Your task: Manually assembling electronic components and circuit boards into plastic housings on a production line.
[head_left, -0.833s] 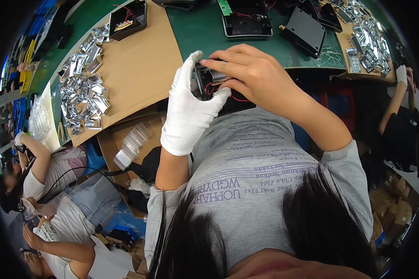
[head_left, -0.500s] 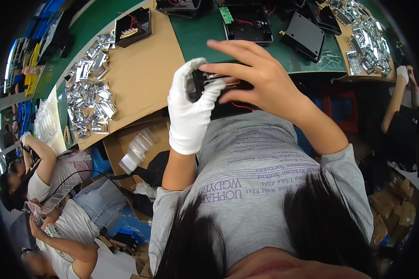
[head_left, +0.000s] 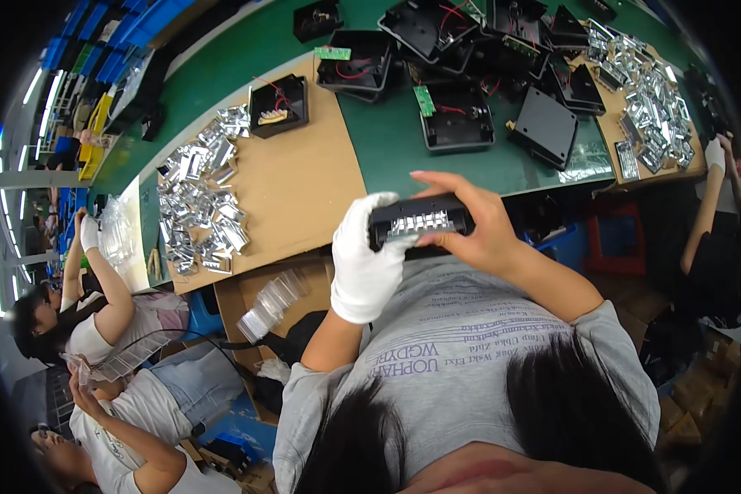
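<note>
The big green counter (head_left: pixel 403 148) holds black boxes (head_left: pixel 457 123) far away and shiny metal pieces (head_left: pixel 198 198) on the left. Near the person's chest, the gloved left hand (head_left: pixel 366 255) and bare right hand (head_left: pixel 477 226) both grip one small black box (head_left: pixel 420 221).

clear: brown board (head_left: pixel 305 185) | blocked: metal clips (head_left: pixel 198 198) left, black housings (head_left: pixel 461 123) probably ahead

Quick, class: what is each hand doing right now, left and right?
Left hand, white-gloved: closed on the left end of the black casing.
Right hand, bare: closed on the casing's right end.
</note>
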The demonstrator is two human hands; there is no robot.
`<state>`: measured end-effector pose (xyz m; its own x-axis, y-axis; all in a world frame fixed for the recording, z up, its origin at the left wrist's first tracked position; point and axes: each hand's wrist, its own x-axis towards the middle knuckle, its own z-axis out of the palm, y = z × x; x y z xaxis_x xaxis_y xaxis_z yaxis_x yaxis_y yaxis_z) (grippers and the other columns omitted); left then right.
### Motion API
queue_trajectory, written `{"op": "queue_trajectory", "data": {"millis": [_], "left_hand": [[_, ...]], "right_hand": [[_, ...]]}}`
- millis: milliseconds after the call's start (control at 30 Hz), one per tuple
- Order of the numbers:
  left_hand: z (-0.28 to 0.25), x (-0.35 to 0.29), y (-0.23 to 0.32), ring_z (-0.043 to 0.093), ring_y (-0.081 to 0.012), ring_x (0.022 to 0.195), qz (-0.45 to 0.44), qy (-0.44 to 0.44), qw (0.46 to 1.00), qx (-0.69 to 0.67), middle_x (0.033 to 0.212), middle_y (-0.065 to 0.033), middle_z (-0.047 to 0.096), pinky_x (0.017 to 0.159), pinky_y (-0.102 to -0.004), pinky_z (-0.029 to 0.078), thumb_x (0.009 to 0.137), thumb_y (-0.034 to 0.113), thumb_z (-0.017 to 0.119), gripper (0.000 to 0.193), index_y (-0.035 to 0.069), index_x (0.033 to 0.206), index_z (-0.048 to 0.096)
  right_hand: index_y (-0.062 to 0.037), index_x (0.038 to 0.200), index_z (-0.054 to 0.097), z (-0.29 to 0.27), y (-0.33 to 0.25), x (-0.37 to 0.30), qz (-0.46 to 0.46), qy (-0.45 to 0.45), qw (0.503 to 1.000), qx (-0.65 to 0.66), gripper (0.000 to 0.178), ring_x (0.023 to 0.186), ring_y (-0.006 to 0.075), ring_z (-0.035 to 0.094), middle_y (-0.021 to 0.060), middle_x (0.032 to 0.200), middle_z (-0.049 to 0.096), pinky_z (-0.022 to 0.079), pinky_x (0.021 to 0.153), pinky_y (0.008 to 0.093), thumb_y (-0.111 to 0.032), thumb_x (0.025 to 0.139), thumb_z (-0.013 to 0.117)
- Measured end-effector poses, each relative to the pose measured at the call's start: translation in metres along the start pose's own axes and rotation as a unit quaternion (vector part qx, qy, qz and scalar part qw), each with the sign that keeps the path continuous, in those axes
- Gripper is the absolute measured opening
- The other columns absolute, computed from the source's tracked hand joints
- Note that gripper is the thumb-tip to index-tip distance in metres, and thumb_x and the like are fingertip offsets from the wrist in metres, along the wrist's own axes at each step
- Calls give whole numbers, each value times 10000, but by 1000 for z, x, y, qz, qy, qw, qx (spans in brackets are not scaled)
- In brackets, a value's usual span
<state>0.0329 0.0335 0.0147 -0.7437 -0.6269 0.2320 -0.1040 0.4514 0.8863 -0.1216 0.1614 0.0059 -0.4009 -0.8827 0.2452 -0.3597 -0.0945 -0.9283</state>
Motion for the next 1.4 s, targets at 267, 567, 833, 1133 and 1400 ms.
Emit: {"op": "queue_trajectory", "data": {"millis": [267, 567, 833, 1133, 1400], "left_hand": [[-104, 120, 13, 598, -191, 878, -32, 144, 985, 86, 1127, -140, 639, 816, -296, 513, 855, 116, 800, 493, -8, 1279, 583], [-280, 334, -223, 635, -316, 1131, -184, 207, 960, 48, 1336, -232, 608, 975, -407, 526, 939, 448, 712, 729, -29, 1448, 501], [-172, 357, -160, 683, -347, 1058, 74, 81, 920, 375, 1238, -155, 692, 896, -424, 562, 871, 303, 750, 422, 69, 1221, 720], [-142, 369, -175, 701, -388, 971, 14, -135, 797, 588, 1141, -143, 725, 879, -430, 555, 860, 71, 661, 180, 63, 1040, 675], [-163, 365, -201, 711, -338, 958, 65, 79, 899, 425, 1098, -134, 726, 854, -408, 551, 841, -2, 673, 369, 63, 1200, 612]], "right_hand": [[-106, 1429, 571, -20, 5, 22, -120, 8, 992, -23, 665, 1115, 243, 654, 79, 1347, 652, 525, 969, 354, -135, 818, 831], [-86, 1230, 698, -106, -32, 28, -178, 43, 960, -212, 383, 1047, 233, 682, 75, 1309, 671, 556, 870, 330, 7, 858, 710], [-75, 1147, 714, -126, -36, 70, -204, 31, 930, -303, 365, 975, 231, 680, 81, 1253, 704, 546, 811, 325, 55, 806, 700], [-110, 1101, 686, -57, -7, 52, -235, -33, 950, -203, 254, 956, 215, 671, 41, 1227, 679, 550, 796, 313, -13, 867, 665], [-80, 1123, 724, -31, -4, 16, -163, -58, 976, -129, 245, 917, 215, 668, 68, 1301, 677, 547, 789, 305, 11, 912, 636]]}}
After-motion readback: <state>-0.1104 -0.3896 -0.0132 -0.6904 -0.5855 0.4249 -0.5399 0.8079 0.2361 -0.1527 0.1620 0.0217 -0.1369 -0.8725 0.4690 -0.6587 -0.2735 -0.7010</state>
